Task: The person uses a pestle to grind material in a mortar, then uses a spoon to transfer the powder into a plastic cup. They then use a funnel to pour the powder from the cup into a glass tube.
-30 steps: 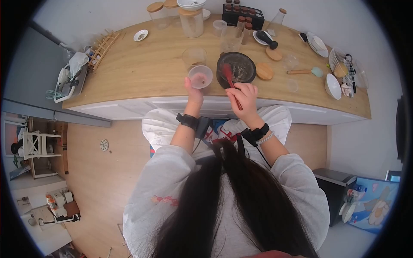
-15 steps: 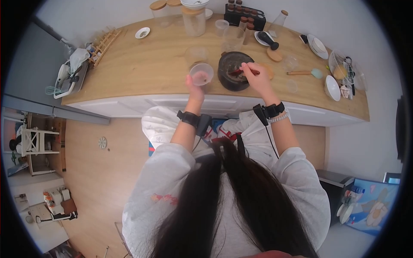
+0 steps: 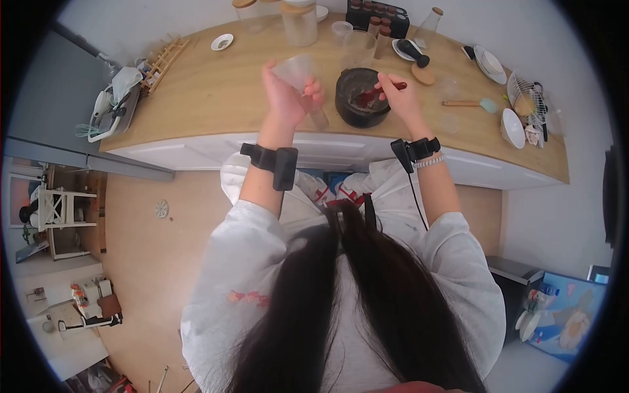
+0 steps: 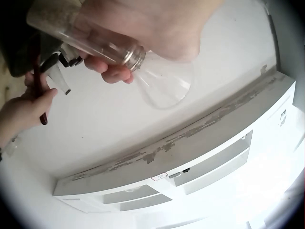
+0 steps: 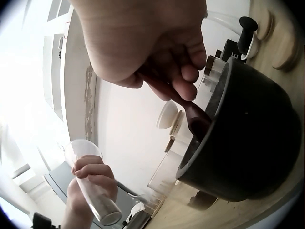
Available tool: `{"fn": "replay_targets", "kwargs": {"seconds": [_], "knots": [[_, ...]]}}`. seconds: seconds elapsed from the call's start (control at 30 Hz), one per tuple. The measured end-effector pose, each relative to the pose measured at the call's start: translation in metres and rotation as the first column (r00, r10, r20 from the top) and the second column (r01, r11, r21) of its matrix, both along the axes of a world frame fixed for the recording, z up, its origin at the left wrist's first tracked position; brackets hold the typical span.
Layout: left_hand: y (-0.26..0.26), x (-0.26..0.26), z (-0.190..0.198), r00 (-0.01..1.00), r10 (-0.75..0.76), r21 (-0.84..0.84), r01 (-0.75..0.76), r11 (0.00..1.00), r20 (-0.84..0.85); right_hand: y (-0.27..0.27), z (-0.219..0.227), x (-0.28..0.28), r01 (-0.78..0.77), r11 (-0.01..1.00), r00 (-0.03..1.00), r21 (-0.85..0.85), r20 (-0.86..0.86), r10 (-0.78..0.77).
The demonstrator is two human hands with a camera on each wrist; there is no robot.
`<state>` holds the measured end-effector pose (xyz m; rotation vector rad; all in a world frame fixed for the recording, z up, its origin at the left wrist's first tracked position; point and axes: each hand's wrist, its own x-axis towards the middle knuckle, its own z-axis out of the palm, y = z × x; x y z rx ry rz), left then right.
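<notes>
in the head view, with 12 o'clock straight away from the person, a dark mortar stood on a wooden counter. the left hand was at the mortar's 9 o'clock, apart from it, its fingers curled round a clear tube. a clear funnel sat at the tube's neck; their long axis slanted, funnel at 11 o'clock, tube base at 5. the right hand was nearer the mortar, at its 3 o'clock, thumb and fingers pinching the handle of a red-brown spoon. the spoon's head was inside the mortar, partly hidden by the rim in the right wrist view. the key relation seemed to be spoon head to funnel: the funnel lay towards 10 o'clock, with the mortar's rim between. any load on the spoon could not be made out.
</notes>
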<state>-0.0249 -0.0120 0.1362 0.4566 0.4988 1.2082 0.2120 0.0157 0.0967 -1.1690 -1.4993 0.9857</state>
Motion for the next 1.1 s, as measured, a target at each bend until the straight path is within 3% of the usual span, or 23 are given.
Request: {"fn": "replay_targets", "kwargs": {"seconds": [0.03, 0.13, 0.23, 0.33, 0.43, 0.53, 0.63, 0.73, 0.83, 0.93, 1.03, 1.1], "knots": [[0.004, -0.002, 0.008, 0.998, -0.057, -0.028, 0.058, 0.998, 0.034, 0.002, 0.0, -0.001, 0.025, 0.999, 0.999, 0.032, -0.022, -0.025], [0.008, -0.003, 0.035, 0.977, -0.212, 0.019, 0.212, 0.977, 0.024, 0.012, -0.006, 0.003, -0.036, 0.993, 0.982, 0.112, 0.186, 0.015], [0.017, -0.006, 0.044, 0.956, -0.291, 0.075, 0.288, 0.955, 0.026, 0.009, 0.005, 0.006, -0.059, 0.994, 0.986, -0.094, 0.153, 0.073], [0.014, -0.003, 0.052, 0.935, -0.353, 0.116, 0.347, 0.931, 0.037, 0.012, 0.008, 0.007, -0.05, 0.999, 0.996, 0.013, 0.073, 0.049], [0.018, -0.003, 0.051, 0.885, -0.455, 0.187, 0.432, 0.882, 0.101, 0.015, 0.005, 0.008, -0.109, 0.994, 0.971, 0.013, 0.216, 0.104], [0.02, -0.004, 0.05, 0.838, -0.529, 0.222, 0.494, 0.84, 0.134, 0.013, 0.013, 0.011, -0.133, 0.982, 0.969, -0.134, 0.191, 0.157], [0.02, -0.002, 0.049, 0.788, -0.592, 0.279, 0.538, 0.795, 0.168, 0.018, 0.009, 0.014, -0.128, 0.991, 0.983, -0.031, 0.13, 0.131], [0.021, -0.002, 0.049, 0.77, -0.62, 0.319, 0.556, 0.768, 0.152, 0.02, 0.002, 0.016, -0.168, 0.986, 0.934, -0.008, 0.317, 0.162], [0.021, -0.004, 0.048, 0.75, -0.644, 0.346, 0.57, 0.745, 0.152, 0.013, 0.015, 0.015, -0.194, 0.972, 0.955, -0.132, 0.2, 0.218], [0.02, -0.003, 0.047, 0.738, -0.654, 0.37, 0.569, 0.735, 0.164, 0.016, 0.011, 0.014, -0.209, 0.971, 0.967, 0.114, 0.172, 0.188], [0.022, -0.004, 0.045, 0.745, -0.654, 0.389, 0.569, 0.724, 0.127, 0.015, 0.011, 0.012, -0.246, 0.964, 0.933, 0.099, 0.295, 0.208], [0.025, -0.004, 0.039, 0.731, -0.661, 0.37, 0.574, 0.73, 0.169, 0.017, 0.01, 0.012, -0.284, 0.959, 0.913, -0.019, 0.301, 0.277]]}}
